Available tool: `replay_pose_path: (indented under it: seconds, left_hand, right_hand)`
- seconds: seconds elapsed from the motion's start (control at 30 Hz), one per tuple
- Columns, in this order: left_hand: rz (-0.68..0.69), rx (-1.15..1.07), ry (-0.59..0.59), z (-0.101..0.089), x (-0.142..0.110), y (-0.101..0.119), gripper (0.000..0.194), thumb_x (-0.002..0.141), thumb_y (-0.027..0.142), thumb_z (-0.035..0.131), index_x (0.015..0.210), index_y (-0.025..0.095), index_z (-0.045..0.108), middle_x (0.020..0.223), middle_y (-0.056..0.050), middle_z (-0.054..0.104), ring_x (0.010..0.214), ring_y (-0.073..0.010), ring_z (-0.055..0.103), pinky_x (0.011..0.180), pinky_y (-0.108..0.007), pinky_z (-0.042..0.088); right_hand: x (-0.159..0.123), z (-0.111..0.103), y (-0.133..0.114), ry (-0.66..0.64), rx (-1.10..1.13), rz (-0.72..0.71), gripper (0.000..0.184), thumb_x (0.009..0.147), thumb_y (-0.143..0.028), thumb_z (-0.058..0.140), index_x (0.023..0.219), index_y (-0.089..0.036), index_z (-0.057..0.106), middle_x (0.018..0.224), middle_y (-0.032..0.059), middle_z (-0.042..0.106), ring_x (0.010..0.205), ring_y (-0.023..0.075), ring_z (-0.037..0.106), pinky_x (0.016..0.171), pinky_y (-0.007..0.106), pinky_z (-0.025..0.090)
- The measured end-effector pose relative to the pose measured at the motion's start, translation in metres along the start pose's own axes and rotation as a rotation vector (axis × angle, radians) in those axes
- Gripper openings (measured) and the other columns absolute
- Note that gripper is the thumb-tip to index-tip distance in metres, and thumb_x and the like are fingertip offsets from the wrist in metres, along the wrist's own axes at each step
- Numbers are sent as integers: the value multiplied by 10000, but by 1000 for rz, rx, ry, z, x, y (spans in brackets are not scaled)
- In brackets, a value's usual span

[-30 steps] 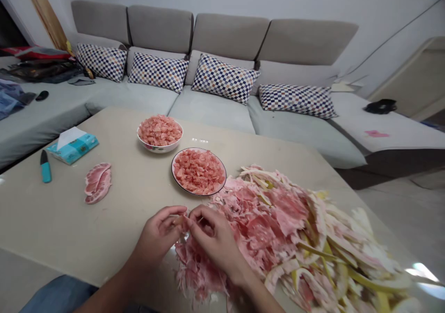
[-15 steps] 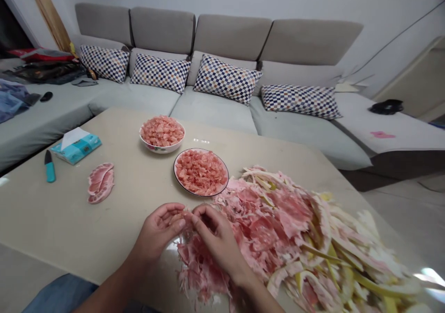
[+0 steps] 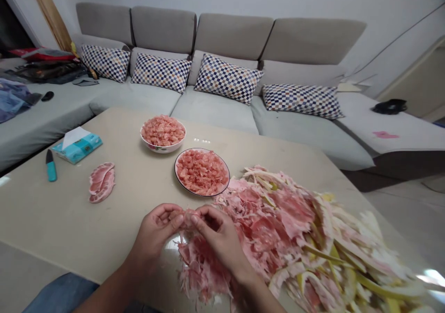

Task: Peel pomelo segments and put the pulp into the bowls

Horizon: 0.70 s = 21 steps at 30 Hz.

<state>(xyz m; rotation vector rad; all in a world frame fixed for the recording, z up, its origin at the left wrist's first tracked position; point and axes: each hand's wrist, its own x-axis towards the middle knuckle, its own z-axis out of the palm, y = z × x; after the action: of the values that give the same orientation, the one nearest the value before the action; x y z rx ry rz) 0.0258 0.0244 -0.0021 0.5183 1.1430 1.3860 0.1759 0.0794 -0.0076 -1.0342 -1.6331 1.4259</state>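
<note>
My left hand and my right hand meet over the near edge of the table, with their fingers closed on a small pink piece of pomelo flesh. My right hand rests just above a large heap of pink membrane and yellow-white pomelo peel. Farther off, a white bowl and a dark-rimmed plate both hold loose pink pulp. A pink pomelo segment lies bare on the table, left of the plate.
The beige table also carries a tissue packet and a teal-handled knife at its left. Behind it stands a long grey sofa with several checkered cushions. A floor strip shows beyond the table's right edge.
The whole scene has shifted slightly right and the view has tilted a little. My fingertips have moved closer together on the pink piece, which stays between both hands.
</note>
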Motion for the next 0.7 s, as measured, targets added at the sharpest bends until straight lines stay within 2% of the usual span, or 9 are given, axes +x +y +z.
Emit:
replay_pose_path:
  seconds: [0.2, 0.33, 0.43, 0.57, 0.7]
  left_hand:
    - [-67, -200, 77, -10, 6, 4, 253, 688, 225, 815, 866, 155, 649, 866, -40, 695, 847, -142, 666, 866, -264, 532]
    - [-71, -175, 8, -9, 4, 9, 289, 739, 250, 767, 993, 187, 646, 899, -24, 654, 817, -138, 633, 807, -300, 557]
    - [-32, -31, -26, -6, 2, 8, 300, 741, 307, 754, 995, 187, 646, 848, -7, 626, 728, -126, 610, 721, -276, 543]
    - [117, 307, 26, -4, 2, 4, 309, 690, 316, 783, 941, 182, 662, 738, 20, 617, 576, -96, 549, 564, -201, 448]
    - [176, 412, 5, -3, 3, 5, 220, 683, 319, 775, 829, 170, 703, 730, -20, 664, 650, -145, 586, 601, -223, 452]
  right_hand:
    - [6, -13, 1, 79, 84, 28, 280, 810, -452, 673, 783, -181, 612, 771, 15, 624, 701, 150, 561, 641, 246, 441]
    - [7, -14, 0, 30, 75, 17, 269, 820, -449, 664, 802, -183, 626, 780, 21, 641, 703, 156, 573, 642, 252, 453]
    - [4, -7, -2, -27, 43, 1, 230, 831, -412, 656, 849, -183, 665, 829, 39, 675, 758, 177, 603, 687, 274, 472]
    - [0, 1, -3, -81, -44, -39, 161, 851, -340, 636, 843, -186, 684, 845, 41, 681, 796, 187, 613, 727, 284, 471]
    - [-1, 2, -5, -126, -69, -87, 128, 848, -297, 630, 798, -187, 673, 784, 18, 639, 732, 160, 581, 675, 255, 450]
